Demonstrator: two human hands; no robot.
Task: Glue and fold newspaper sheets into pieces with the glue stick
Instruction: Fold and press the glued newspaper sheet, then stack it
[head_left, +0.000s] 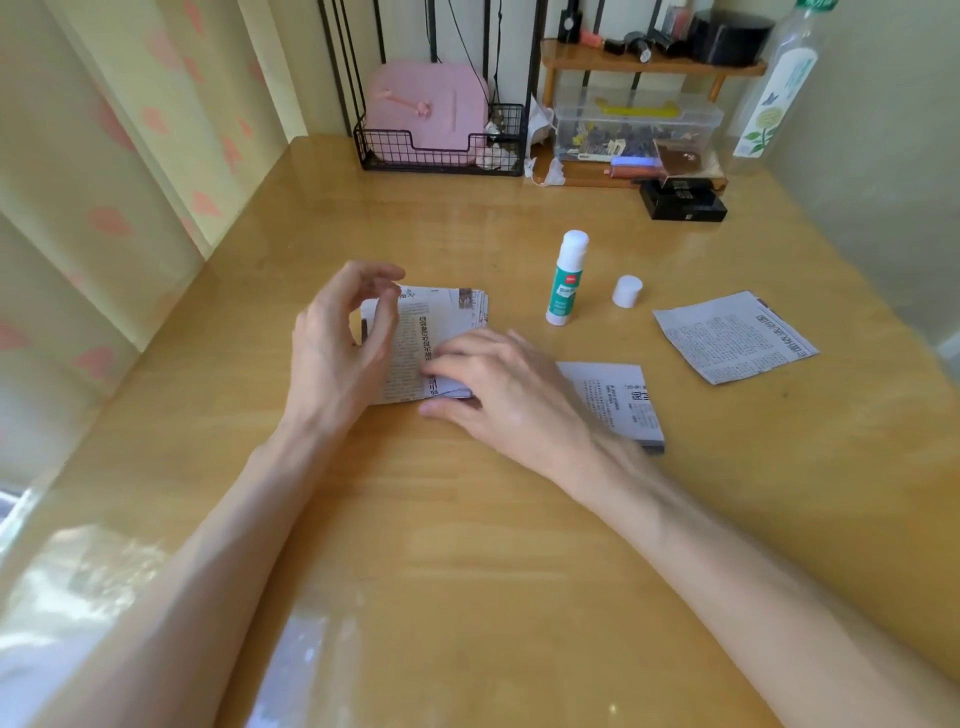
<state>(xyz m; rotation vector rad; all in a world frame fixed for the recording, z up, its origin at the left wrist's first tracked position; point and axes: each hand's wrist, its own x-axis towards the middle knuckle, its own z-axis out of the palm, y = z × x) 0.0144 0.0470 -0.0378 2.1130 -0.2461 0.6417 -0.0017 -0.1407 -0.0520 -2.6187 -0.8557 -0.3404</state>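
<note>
Press this fold flat before you do anything else. Your right grip (498, 395) lies with straight fingers on the near right corner of the folded newspaper (415, 332). It holds nothing and only pushes down. From there, I'd run the fingertips along the crease toward the far edge so the layers bond without a bubble.

Your left grip (337, 338) hovers just above the left side of the paper, fingers loosely curled and nothing in it. Bringing it down onto the left edge would probably pin the piece, so it doesn't slide on the glossy tabletop (467, 545) while you press. Go gently, because newsprint is thin and will likely wrinkle or tear wherever glue has softened it.

The folded newspaper sits on the tabletop in front of you, a little left of centre, between your two grips. It looks like a roughly square packet of several layers, with the edges slightly fanned at the far right corner. Columns of print run across its top face. A small flap at the near right corner seems raised under your fingers.

The glue stick (566, 280) stands upright and uncapped just beyond the packet to the right, with its white cap (627, 291) near it. One more newspaper piece (618, 400) lies beside your right wrist, and another sheet (737, 335) lies well apart to the right.
</note>
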